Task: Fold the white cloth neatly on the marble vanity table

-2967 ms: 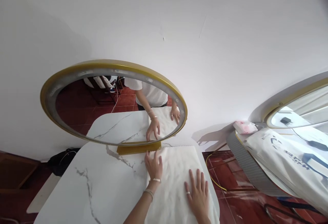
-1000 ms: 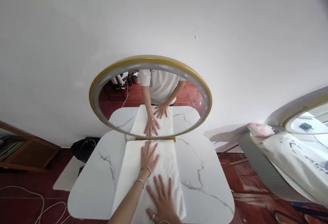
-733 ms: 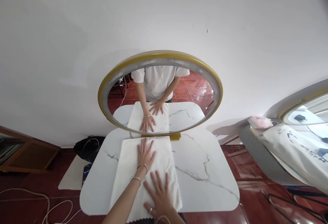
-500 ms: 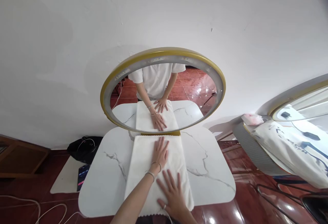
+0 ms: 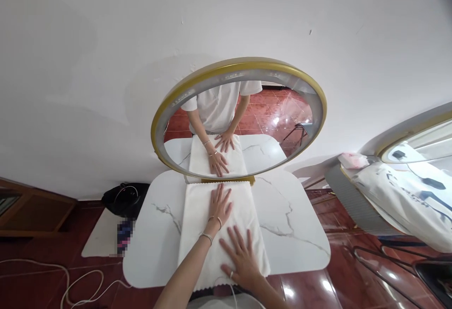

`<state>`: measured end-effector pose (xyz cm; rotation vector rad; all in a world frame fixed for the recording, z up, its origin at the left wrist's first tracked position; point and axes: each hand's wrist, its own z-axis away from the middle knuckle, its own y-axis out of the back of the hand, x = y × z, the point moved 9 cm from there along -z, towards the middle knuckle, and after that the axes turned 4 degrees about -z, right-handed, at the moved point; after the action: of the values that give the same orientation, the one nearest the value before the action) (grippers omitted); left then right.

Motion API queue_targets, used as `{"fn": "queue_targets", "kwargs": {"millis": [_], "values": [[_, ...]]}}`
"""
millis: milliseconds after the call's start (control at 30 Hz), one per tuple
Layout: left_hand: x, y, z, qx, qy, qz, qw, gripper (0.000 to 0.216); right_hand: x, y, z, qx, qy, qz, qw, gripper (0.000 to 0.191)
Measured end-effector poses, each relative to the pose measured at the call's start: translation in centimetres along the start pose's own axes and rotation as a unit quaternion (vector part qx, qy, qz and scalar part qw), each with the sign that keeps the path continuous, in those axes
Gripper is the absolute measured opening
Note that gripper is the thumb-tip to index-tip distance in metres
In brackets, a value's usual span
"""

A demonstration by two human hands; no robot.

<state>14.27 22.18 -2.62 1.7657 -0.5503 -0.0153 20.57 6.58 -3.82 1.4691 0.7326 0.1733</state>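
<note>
A white cloth (image 5: pixel 197 219) lies lengthwise down the middle of a white marble-patterned table (image 5: pixel 293 224). My left hand (image 5: pixel 219 204) rests flat on the cloth's far half, fingers spread and pointing at the mirror. My right hand (image 5: pixel 241 256) lies flat on the near half, fingers apart, a ring on one finger. Bracelets circle my left wrist. Neither hand holds anything.
A round gold-framed mirror (image 5: pixel 169 106) stands at the table's far edge against a white wall and reflects my arms and the cloth. A black bag (image 5: pixel 122 195) and cables lie on the red tiled floor at left. A second mirror and a white bag (image 5: pixel 406 200) sit at right.
My head has swung from left to centre, so the table and cloth now sit mid-frame. Both hands stay flat on the cloth; the left has slid a little to the right.
</note>
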Motion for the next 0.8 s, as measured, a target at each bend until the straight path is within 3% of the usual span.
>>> {"fn": "queue_targets", "kwargs": {"millis": [200, 267, 367, 433, 500, 667, 800], "values": [[-6.6, 2.4, 2.3, -0.012, 0.012, -0.017, 1.000, 0.057, -4.5, -1.5, -3.6, 0.039, 0.025, -0.043, 0.998, 0.071], [-8.7, 3.1, 3.1, -0.016, 0.033, -0.014, 0.999, 0.056, -4.1, -0.7, -5.2, 0.093, -0.015, -0.037, 0.995, 0.067], [-13.0, 5.0, 4.9, 0.011, 0.138, -0.035, 0.990, 0.049, -2.2, 1.1, -8.3, 0.164, -0.082, -0.002, 0.983, 0.066], [-15.7, 6.2, 6.2, 0.024, 0.205, -0.063, 0.977, 0.047, -1.1, 1.6, -10.9, 0.173, -0.092, 0.023, 0.980, 0.067], [-17.4, 6.7, 6.8, 0.015, 0.221, -0.085, 0.971, 0.049, -0.4, 1.4, -13.6, 0.164, -0.083, 0.041, 0.982, 0.066], [-20.8, 7.2, 4.8, -0.012, 0.232, -0.120, 0.965, 0.053, -0.1, 0.2, -19.2, 0.143, -0.064, 0.046, 0.987, 0.062], [-23.0, 6.8, 1.4, -0.029, 0.211, -0.117, 0.970, 0.052, 0.0, -0.7, -23.4, 0.111, -0.104, 0.048, 0.987, 0.059]]}}
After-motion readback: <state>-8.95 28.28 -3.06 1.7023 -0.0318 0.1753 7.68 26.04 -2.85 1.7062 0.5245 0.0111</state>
